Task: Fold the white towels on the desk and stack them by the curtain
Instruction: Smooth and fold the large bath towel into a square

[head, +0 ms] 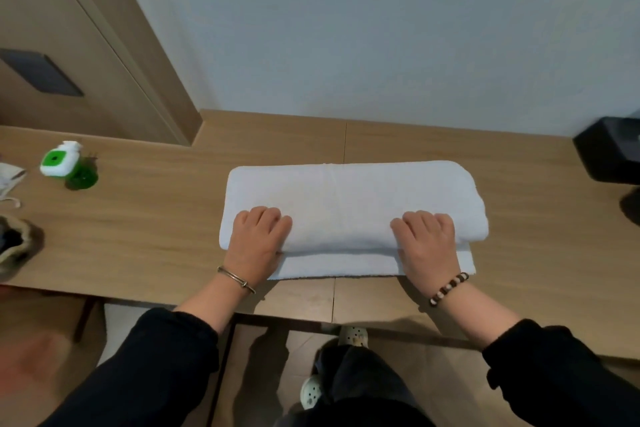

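A long white terry-cloth towel [353, 204] lies folded lengthwise on the light wooden desk [156, 225], and everything else is placed from it. Nearest, below the towel's near edge, pale perforated clogs [353, 336] stand on the floor under the desk, flanked by two black sleeves.

The left hand [258, 239], with a thin metal bangle [237, 279] at the wrist, grasps the towel's upper layer near its left end, fingers curled over the fold. The right hand [427, 243], with a brown-and-white beaded bracelet [448, 288] at the wrist, grips the same layer near the right end in the same way. A strip of the lower layer shows toward the person from that fold.

Well left of the towel, at the picture's edge, sits a woven tan pouch [17, 250] with its mouth open; the inside is dark and its contents cannot be told. Farther back on that side stands a green see-through bottle [69, 166] with a white-and-green top. Far right of the towel is a black box [609, 152]. Beyond the towel rises a pale grey wall [346, 28].
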A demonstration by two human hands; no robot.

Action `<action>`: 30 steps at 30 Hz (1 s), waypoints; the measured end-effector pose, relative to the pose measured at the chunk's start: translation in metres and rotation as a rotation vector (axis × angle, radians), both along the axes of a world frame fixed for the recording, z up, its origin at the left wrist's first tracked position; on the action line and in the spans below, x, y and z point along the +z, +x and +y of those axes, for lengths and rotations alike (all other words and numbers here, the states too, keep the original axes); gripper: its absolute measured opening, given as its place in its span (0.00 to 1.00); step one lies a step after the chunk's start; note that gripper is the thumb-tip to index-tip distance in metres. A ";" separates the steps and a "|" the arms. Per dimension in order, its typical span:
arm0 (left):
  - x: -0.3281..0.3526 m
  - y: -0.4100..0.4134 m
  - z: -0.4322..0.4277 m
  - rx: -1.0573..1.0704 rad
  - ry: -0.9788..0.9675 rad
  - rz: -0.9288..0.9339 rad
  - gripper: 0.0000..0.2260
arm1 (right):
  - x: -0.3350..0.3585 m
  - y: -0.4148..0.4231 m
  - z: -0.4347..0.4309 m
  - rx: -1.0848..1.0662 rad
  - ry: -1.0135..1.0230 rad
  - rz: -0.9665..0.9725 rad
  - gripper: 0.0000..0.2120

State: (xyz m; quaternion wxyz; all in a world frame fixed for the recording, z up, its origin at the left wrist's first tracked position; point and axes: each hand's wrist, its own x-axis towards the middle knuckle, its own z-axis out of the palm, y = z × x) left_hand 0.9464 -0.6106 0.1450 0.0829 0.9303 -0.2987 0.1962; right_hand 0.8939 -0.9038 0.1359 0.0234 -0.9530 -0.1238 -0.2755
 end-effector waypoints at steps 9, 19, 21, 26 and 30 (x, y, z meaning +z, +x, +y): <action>0.025 0.001 -0.012 0.082 -0.087 0.014 0.19 | 0.020 0.011 0.007 -0.063 0.062 0.068 0.16; -0.018 -0.060 -0.017 0.032 0.042 0.033 0.18 | -0.006 -0.024 0.003 -0.062 -0.028 0.205 0.18; -0.021 -0.055 -0.016 0.054 0.109 0.075 0.21 | -0.006 -0.021 0.004 -0.079 -0.015 0.233 0.18; -0.019 -0.052 -0.020 0.077 0.214 0.166 0.25 | 0.014 -0.012 0.002 -0.050 0.027 0.196 0.18; -0.016 -0.051 -0.020 0.079 0.271 0.179 0.22 | 0.001 -0.035 0.005 -0.079 0.015 0.246 0.17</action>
